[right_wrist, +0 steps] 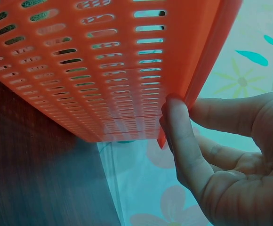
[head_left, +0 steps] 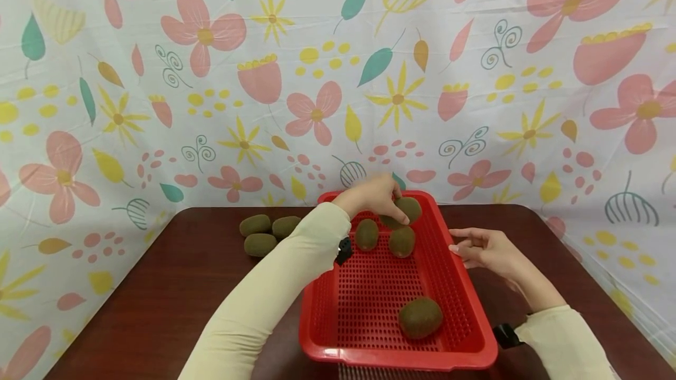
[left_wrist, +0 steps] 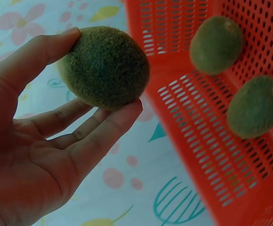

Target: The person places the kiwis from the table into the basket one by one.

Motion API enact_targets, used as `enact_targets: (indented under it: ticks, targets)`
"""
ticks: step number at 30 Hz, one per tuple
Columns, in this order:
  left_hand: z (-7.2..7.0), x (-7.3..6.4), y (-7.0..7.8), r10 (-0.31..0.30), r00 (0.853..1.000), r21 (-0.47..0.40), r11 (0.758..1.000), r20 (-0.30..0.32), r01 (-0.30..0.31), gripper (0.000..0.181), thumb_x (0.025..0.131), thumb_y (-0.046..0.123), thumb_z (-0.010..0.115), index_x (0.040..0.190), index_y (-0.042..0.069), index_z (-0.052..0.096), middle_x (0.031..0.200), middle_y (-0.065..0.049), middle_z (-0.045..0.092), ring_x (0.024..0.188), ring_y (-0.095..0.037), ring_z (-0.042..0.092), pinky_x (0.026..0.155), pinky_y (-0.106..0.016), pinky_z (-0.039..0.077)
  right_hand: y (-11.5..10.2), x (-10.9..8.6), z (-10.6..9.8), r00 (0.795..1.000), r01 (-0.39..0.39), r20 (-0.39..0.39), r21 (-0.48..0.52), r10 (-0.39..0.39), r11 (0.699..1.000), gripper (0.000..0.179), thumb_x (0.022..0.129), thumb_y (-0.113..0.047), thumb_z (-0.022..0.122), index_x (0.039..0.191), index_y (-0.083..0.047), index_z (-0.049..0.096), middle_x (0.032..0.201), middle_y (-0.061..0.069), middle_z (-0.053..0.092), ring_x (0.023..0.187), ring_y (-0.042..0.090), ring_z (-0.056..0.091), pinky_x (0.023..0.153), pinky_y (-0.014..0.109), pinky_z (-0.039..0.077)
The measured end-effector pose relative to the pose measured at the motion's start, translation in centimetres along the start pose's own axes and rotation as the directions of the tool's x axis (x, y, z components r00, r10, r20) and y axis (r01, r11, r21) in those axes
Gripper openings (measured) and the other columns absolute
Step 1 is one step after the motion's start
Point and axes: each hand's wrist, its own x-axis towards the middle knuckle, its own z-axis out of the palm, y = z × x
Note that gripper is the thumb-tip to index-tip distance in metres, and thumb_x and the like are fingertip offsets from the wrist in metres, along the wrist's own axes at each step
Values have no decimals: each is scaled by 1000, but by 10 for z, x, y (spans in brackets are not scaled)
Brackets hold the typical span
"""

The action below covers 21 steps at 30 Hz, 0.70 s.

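My left hand (head_left: 374, 195) pinches a brown fuzzy kiwi (left_wrist: 107, 68) between thumb and fingertips, at the far end of a red plastic basket (head_left: 398, 359). In the left wrist view the held kiwi is outside the fingers' palm, out at their tips. Close below it in the head view, two kiwis lie side by side in the basket, a left kiwi (head_left: 367, 234) and a right kiwi (head_left: 402, 242). Another kiwi (head_left: 421, 317) rests near the basket's front. With thumb and fingers, my right hand (head_left: 488, 254) grips the basket's right rim (right_wrist: 204, 52).
Left of the basket, several kiwis (head_left: 260, 244) sit together on the dark brown table (head_left: 132, 292), partly behind the left sleeve (head_left: 274, 286). A white flower-print cloth (head_left: 317, 46) hangs along the table's back edge.
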Motion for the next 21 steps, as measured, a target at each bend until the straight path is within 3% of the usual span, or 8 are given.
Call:
enact_targets:
  ticks: [6, 8, 10, 13, 14, 17, 21]
  targets:
    - [18, 6, -4, -16, 999, -75, 997, 36, 18, 31, 81, 23, 78, 102, 1, 70, 62, 3, 52, 61, -20, 58, 54, -22, 50, -1, -1, 0, 1000, -1, 1, -2, 1, 1000, 60, 93, -19, 65, 139, 12, 40, 99, 16, 66, 80, 22, 69, 73, 39, 58]
    - [23, 6, -3, -19, 998, -98, 995, 61, 25, 21, 82, 22, 78, 89, 3, 70, 56, 4, 46, 61, -24, 57, 53, -22, 50, 0, -1, 0, 1000, -2, 0, -3, 2, 1000, 60, 93, -19, 65, 139, 12, 40, 100, 16, 66, 80, 22, 68, 73, 38, 58]
    - [28, 7, -3, -27, 996, -97, 995, 86, 36, 23, 83, 21, 77, 72, 7, 64, 52, 4, 39, 57, -22, 55, 52, -22, 50, 0, -1, -1, 1000, -5, -3, -3, 5, 1000, 61, 93, -19, 65, 139, 12, 40, 100, 16, 67, 80, 23, 68, 73, 38, 58]
    - [36, 8, -3, -49, 991, -74, 996, 120, 59, 26, 84, 22, 76, 67, 9, 61, 52, 2, 42, 57, -23, 56, 51, -21, 49, 0, -1, -1, 1000, -6, -4, -3, 6, 1000, 61, 93, -20, 65, 139, 12, 40, 100, 17, 67, 80, 23, 69, 73, 39, 58]
    - [39, 9, -3, -60, 990, -58, 996, 126, 67, 25, 85, 23, 76, 69, 9, 62, 55, 0, 48, 58, -21, 56, 51, -21, 49, 0, -1, 0, 1000, -5, -3, -4, 5, 1000, 61, 93, -20, 65, 139, 12, 40, 100, 17, 67, 80, 23, 69, 73, 39, 58]
    - [47, 9, -2, -78, 987, -28, 996, 144, 83, 21, 85, 24, 75, 91, 4, 71, 75, -5, 62, 66, -23, 62, 52, -22, 50, 0, 0, 0, 1000, -2, -3, -8, 2, 1000, 61, 93, -20, 66, 139, 12, 40, 100, 17, 67, 81, 23, 69, 73, 39, 58]
    - [58, 11, -1, -97, 980, -10, 995, 172, 100, 24, 85, 25, 75, 95, 4, 70, 86, -4, 63, 66, -17, 61, 53, -21, 51, 0, -1, 0, 1000, -4, -5, -12, 4, 1000, 61, 93, -20, 66, 139, 11, 41, 101, 16, 67, 81, 23, 69, 73, 39, 58]
